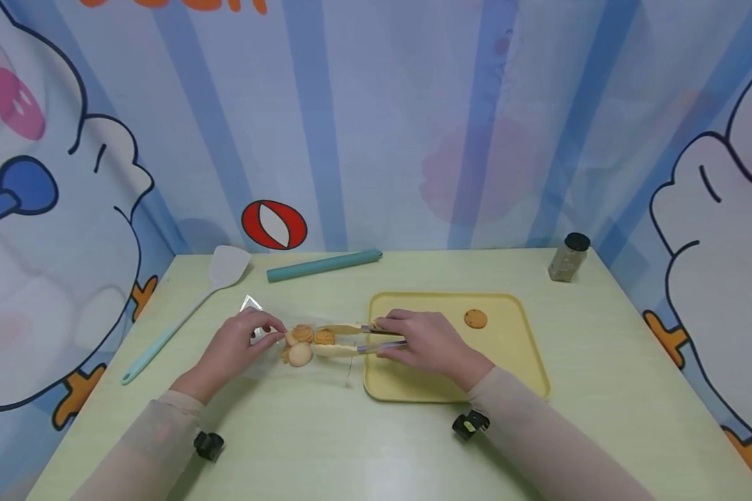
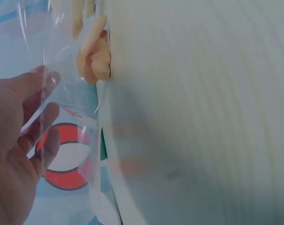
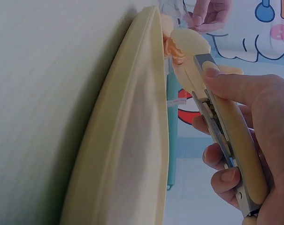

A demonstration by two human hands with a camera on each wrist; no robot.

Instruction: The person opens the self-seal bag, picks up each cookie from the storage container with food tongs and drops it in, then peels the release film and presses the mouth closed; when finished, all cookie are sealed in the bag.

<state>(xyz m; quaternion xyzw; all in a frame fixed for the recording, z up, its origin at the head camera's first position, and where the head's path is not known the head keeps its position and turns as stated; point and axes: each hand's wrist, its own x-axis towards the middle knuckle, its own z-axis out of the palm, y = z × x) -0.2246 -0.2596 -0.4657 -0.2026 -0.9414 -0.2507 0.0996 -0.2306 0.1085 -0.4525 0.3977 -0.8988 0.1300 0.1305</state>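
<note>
My left hand [image 1: 238,341] pinches a clear plastic bag [image 2: 69,96] between thumb and fingers, left of the tray. Several tan cookies [image 1: 299,355] are gathered in the bag, some round and some swirled. My right hand [image 1: 429,344] grips a pair of tongs [image 3: 238,140] by its cream and metal handles. The tongs' pale yellow tips [image 1: 335,351] point left into the bag, with a swirled cookie [image 1: 324,337] between them. Beneath the right hand lies a yellow tray [image 1: 533,348] holding one round speckled cookie [image 1: 475,319].
A spatula [image 1: 228,266] with a pale blue handle lies at the left. Along the back edge rests a teal rod [image 1: 326,265]. A black-capped jar [image 1: 568,257] stands at the back right. Behind the table hangs a printed curtain [image 1: 382,125].
</note>
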